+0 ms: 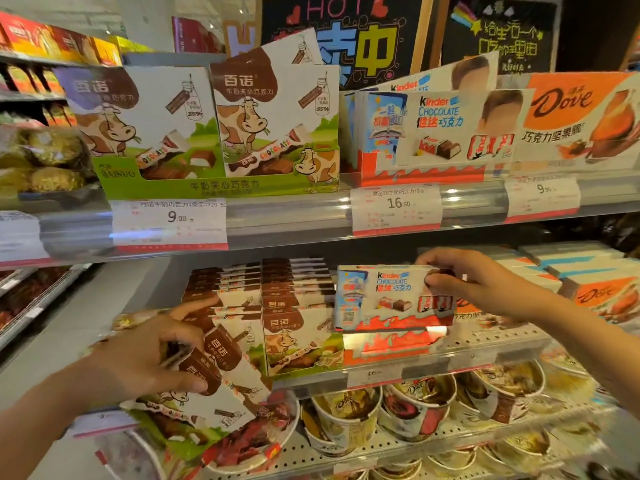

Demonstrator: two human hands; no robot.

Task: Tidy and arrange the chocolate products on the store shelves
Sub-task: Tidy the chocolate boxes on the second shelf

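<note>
Kinder box (393, 297) stands upright at the middle shelf's (485, 355) front edge, which I judge is for facing; my right hand (485, 285) pinches its top-right corner. My left hand (145, 358) grips several cow-printed chocolate packs (221, 368) left of it.

Reads "kinder CHOCOLATE" on the pinched box (391, 297), "Dove" on the orange carton (581, 116), "BAINUO" on the green tray (214, 187), "16.90" on a price tag (396, 209).
</note>
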